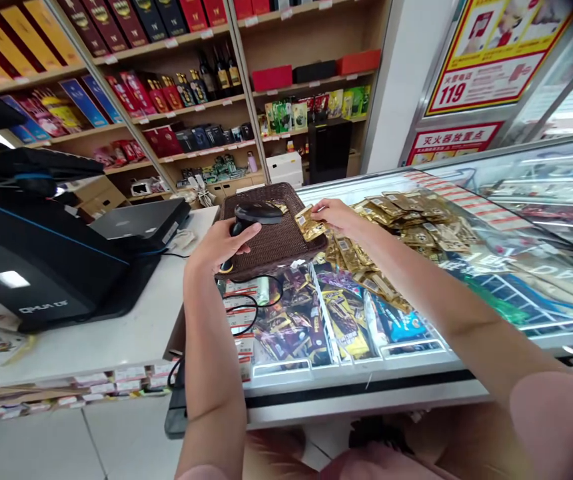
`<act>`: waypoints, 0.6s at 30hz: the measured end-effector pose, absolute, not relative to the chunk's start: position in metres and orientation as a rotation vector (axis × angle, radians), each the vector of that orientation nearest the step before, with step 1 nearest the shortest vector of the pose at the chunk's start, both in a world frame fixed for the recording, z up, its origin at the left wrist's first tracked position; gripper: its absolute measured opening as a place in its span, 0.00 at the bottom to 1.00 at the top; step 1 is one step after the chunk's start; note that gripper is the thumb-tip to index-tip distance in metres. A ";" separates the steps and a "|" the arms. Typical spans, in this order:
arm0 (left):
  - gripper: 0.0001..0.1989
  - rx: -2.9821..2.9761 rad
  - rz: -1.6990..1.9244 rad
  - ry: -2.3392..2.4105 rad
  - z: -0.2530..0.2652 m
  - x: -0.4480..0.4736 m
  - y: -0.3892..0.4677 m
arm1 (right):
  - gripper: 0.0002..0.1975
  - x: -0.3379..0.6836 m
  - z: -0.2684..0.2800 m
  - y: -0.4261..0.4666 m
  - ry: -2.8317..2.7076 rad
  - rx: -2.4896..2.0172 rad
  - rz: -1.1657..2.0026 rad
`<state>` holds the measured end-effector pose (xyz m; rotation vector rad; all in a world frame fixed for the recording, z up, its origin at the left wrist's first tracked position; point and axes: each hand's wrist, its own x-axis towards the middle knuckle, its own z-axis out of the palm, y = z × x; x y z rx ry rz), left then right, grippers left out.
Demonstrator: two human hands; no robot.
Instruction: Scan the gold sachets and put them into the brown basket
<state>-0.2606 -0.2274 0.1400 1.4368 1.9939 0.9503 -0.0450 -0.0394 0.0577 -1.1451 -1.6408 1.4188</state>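
Observation:
My left hand is wrapped round the handle of a black barcode scanner, its head tilted over a brown woven basket. A small gold packet is pinched in my right hand, at the basket's right edge, close in front of the scanner head. Some gold wrapping shows inside the basket, partly behind the scanner. Below and beyond my right forearm lies a spread of similar gold packets on the glass top of a freezer.
Bagged goods show through the freezer glass. A black cash register stands on the white counter at left, near a dark flat device. The scanner's black cable loops over the glass. Stocked shelves line the back.

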 end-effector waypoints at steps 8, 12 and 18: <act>0.25 1.554 0.846 1.796 0.139 -0.228 -0.216 | 0.09 0.021 0.060 -0.065 -1.704 -1.210 1.426; 0.22 1.564 0.805 1.799 0.140 -0.219 -0.215 | 0.09 0.024 0.062 -0.062 -1.775 -1.239 1.383; 0.21 1.563 0.824 1.761 0.137 -0.211 -0.213 | 0.08 0.030 0.055 -0.053 -1.823 -1.241 1.323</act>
